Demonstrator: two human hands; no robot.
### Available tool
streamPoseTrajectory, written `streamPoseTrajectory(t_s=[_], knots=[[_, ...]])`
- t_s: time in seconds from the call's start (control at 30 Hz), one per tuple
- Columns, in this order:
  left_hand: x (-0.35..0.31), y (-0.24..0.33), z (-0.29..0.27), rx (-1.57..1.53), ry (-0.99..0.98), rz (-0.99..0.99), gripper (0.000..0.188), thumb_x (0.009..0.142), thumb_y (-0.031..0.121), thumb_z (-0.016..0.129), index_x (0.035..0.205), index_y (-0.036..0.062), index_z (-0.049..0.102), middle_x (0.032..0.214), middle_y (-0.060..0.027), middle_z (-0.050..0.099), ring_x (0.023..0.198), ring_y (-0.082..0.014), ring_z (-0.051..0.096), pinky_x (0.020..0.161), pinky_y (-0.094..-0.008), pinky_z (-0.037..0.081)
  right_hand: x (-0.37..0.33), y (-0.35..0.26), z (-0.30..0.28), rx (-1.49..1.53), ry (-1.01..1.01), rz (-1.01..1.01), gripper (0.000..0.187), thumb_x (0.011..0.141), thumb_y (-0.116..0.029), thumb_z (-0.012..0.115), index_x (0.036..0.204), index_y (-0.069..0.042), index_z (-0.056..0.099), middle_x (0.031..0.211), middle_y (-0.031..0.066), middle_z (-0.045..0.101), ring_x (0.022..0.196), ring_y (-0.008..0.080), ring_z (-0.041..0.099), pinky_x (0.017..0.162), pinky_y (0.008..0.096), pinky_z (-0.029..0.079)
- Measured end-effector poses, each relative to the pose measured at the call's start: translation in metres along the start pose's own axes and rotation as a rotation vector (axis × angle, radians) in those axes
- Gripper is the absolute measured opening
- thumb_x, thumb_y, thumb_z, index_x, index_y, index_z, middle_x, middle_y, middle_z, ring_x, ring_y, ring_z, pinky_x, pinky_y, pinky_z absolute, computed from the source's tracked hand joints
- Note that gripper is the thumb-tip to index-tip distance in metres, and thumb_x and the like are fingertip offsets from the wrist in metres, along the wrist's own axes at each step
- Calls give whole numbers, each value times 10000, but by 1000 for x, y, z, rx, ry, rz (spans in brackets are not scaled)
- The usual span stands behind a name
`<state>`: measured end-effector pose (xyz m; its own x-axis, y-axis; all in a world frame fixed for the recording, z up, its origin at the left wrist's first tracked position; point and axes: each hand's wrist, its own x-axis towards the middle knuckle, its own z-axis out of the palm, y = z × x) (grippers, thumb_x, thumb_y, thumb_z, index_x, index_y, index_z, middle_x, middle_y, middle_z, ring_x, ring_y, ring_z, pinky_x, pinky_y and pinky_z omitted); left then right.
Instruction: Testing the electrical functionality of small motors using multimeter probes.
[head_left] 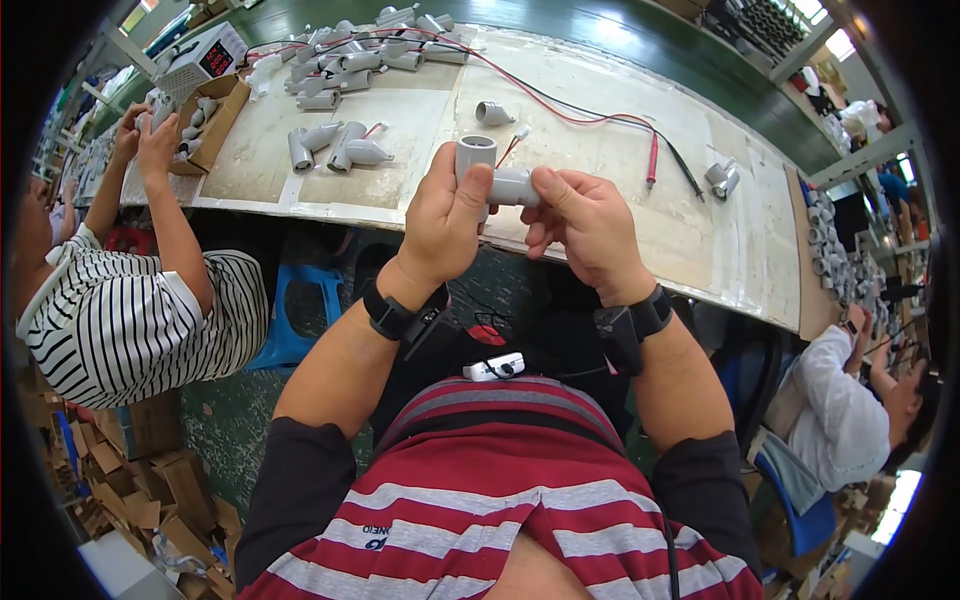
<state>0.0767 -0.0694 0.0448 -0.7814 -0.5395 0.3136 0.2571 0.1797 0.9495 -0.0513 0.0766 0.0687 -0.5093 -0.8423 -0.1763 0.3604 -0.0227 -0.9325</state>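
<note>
A grey plastic housing [477, 152] with an open round top is wrapped in my left hand [444, 218], upright above the near edge of the table. From its side a grey cylinder [513, 187] points right. The fingers of my right hand [594, 225] pinch the free end of that cylinder. A short lead with a white connector [521, 131] rises just behind it. Beyond my hands lies a loose grey elbow-shaped piece [493, 113]. Two more grey housings [358, 148] rest to the left of my left hand.
Red [652, 170] and black [688, 178] test probes lie at right, their cables running back toward a power supply [205, 62]. Grey parts [350, 65] are heaped at back left. A co-worker's hands [150, 135] work beside a cardboard box [218, 125]; another person [835, 400] sits at right.
</note>
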Motion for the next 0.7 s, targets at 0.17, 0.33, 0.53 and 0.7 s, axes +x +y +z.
streamPoseTrajectory(t_s=[0.17,0.33,0.53,0.7], knots=[[-4,-7,-1,127,6,195,332,1110,398,494,1082,70,543,753,-4,581,610,-49,493,514,-213,396,-7,-8,7,-59,-11,108,398,1045,-373,640,1042,22,687,806,76,679,600,133,654,498,272,554],[-6,-9,1,-186,9,-137,341,1106,401,501,1087,65,549,750,-5,579,595,-48,493,505,-212,393,-1,-9,6,-369,-39,-9,358,1000,-338,696,1000,19,682,774,56,674,632,169,671,565,313,560],[-13,3,6,-427,48,-513,373,1105,427,489,1048,68,573,750,-22,585,553,-73,511,485,-213,397,10,5,23,-1546,75,-749,284,811,-207,804,958,6,688,734,161,685,703,367,698,704,441,562],[-21,-16,10,-141,166,-433,370,1095,393,521,1028,36,592,737,-57,635,585,-127,594,504,-286,465,29,5,33,-1551,-29,-357,288,738,-164,793,964,-12,699,807,235,696,776,430,693,741,489,558]])
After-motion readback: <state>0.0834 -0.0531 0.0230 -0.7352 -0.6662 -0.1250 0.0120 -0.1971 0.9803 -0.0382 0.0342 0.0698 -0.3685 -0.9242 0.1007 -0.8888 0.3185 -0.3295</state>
